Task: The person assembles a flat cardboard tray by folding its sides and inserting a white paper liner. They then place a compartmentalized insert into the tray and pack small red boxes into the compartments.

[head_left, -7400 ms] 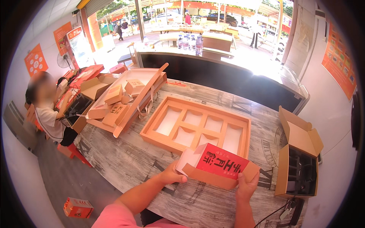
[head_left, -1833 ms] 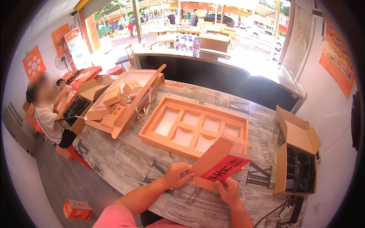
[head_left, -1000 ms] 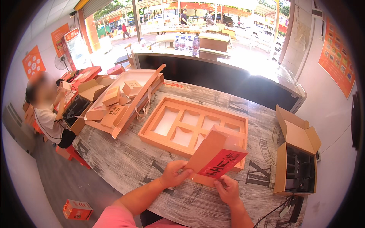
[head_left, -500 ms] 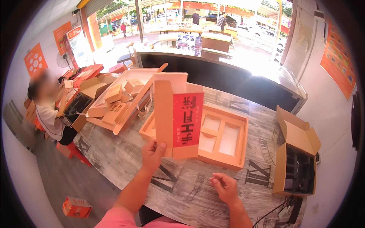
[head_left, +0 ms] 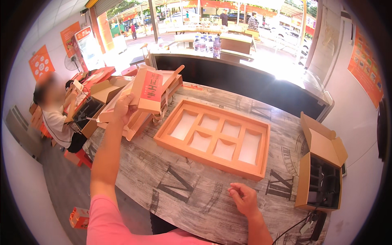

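Observation:
My left hand [head_left: 125, 108] is closed on the lower end of a tall cardboard box [head_left: 139, 90] with a red printed panel. It holds this box tilted over the large open gift box [head_left: 132, 132] at the left of the table, covering much of what lies inside. A shallow cardboard tray [head_left: 212, 161] with several white-bottomed compartments lies in the middle of the table. Over the near tabletop, in front of the tray, is my right hand [head_left: 244, 199], fingers curled together with nothing visible in them.
An open carton [head_left: 302, 183] with black contents stands at the table's right edge, a cable beside it. A dark panel [head_left: 228, 83] borders the far side. At the left a person [head_left: 55, 114] sits by another open carton [head_left: 87, 116]. An orange box [head_left: 79, 217] is on the floor.
My left hand has carried the tall box leftward and away from me, from in front of the tray to above the large gift box. The tray is now uncovered. My right hand has barely moved.

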`<state>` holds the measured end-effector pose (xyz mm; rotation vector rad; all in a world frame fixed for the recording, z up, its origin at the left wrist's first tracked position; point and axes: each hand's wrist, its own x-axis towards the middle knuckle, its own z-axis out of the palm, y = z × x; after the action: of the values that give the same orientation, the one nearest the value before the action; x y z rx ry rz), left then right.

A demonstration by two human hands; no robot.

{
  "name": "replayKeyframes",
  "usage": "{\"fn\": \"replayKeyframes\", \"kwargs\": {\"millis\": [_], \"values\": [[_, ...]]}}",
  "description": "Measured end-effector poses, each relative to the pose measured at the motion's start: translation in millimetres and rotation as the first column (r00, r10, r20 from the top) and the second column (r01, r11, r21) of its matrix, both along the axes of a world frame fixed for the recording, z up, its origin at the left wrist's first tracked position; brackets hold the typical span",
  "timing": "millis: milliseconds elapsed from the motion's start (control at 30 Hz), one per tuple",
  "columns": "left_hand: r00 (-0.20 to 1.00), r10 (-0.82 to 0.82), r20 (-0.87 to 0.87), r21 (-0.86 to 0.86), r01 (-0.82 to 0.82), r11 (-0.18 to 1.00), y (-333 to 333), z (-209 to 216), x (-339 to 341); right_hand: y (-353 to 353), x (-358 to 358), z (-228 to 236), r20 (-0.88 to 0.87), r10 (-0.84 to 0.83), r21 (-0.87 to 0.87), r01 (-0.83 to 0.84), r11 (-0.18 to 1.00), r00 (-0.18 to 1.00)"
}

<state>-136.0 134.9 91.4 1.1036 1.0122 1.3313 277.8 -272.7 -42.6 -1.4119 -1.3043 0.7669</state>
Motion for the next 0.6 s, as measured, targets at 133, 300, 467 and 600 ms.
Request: {"fn": "replayKeyframes", "kwargs": {"millis": [133,300,467,600], "values": [[1.000,0.006,-0.016,-0.039,-0.006,0.999,50,-11,-31,1,2,-4,-0.011,0.005,-0.005,-0.005,1.000,1.000],[0.993,0.047,0.112,-0.091,-0.037,0.995,87,-21,-43,1,1,0,0.016,0.008,0.007,-0.008,1.000,1.000],[0.963,0.163,0.213,-0.070,-0.152,0.986,87,-23,-22,0,2,1,0.012,-0.008,0.017,0.008,1.000,1.000],[0.966,0.226,-0.122,0.082,-0.217,0.973,68,-15,-25,1,0,2,0.026,0.014,0.037,-0.015,0.999,1.000]]}}
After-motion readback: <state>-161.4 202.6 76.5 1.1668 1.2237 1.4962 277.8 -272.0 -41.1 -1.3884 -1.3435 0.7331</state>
